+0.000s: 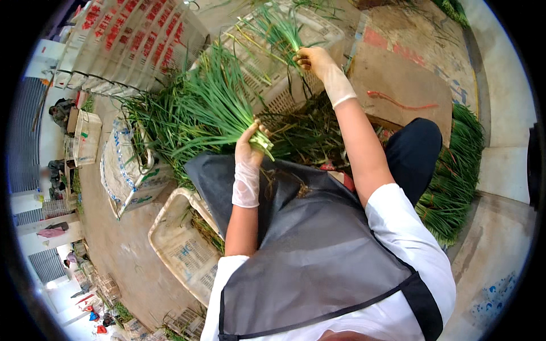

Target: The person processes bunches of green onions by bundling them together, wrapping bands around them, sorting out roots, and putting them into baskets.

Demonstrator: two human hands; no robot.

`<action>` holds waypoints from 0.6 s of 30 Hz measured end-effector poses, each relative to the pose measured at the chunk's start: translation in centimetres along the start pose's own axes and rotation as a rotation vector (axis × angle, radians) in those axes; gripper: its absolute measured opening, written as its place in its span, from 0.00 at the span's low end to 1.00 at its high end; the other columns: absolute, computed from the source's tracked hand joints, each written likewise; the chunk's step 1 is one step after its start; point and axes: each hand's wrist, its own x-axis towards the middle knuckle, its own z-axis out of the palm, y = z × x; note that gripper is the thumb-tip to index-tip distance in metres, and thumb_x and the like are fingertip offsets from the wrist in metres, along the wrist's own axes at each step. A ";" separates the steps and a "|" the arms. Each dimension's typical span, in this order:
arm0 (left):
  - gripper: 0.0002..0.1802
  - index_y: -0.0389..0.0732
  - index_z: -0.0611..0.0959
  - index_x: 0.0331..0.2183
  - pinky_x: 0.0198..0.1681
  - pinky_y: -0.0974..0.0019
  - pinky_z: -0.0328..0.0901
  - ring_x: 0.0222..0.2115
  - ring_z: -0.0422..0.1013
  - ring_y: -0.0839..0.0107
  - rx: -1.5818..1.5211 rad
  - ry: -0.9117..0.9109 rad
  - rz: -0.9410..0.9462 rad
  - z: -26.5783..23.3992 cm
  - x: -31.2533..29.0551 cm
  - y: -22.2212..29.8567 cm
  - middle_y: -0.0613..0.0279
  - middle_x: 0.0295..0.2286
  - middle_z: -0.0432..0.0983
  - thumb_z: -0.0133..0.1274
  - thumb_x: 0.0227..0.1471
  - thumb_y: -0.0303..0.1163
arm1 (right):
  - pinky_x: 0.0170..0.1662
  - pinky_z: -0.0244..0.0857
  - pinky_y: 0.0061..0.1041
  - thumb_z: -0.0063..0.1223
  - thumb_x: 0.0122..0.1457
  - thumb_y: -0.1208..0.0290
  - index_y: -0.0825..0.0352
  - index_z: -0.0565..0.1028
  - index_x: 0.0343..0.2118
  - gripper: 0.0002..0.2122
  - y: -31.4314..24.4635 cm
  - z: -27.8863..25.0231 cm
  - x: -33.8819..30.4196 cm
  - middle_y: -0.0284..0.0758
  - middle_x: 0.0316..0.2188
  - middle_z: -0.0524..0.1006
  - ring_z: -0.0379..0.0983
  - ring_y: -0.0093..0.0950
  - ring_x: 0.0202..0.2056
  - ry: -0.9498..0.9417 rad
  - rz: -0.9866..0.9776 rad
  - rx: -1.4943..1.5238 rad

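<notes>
My left hand (pixel 248 146), in a thin pale glove, is closed around a thick bunch of garlic chives (pixel 222 94). The bunch's pale stem ends stick out beside my fingers, and its leaves fan toward the far left. Farther off and to the right, my gloved right hand (pixel 314 59) grips a smaller, looser bunch of chives (pixel 278 31) by the stems. That bunch hangs above a white plastic crate (pixel 290 101) with stray stalks on it. Loose leaves (pixel 151 116) lie heaped beyond my left hand.
A brown board (pixel 398 85) with a red strip (pixel 401 103) lies right. Stacked chive bundles (pixel 455 176) line the right side. A white basket (pixel 170 227) and a white sack (pixel 122 176) stand left. Stacked crates (pixel 131 42) rise far left. People work at the left edge.
</notes>
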 end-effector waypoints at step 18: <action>0.10 0.33 0.78 0.33 0.29 0.64 0.71 0.25 0.74 0.65 0.215 0.147 0.213 5.0 3.7 1.9 0.57 0.28 0.77 0.58 0.45 0.21 | 0.34 0.66 0.31 0.49 0.56 0.57 0.63 0.79 0.34 0.14 7.6 5.7 -11.9 0.41 0.27 0.77 0.74 0.37 0.30 -0.042 -0.679 -0.845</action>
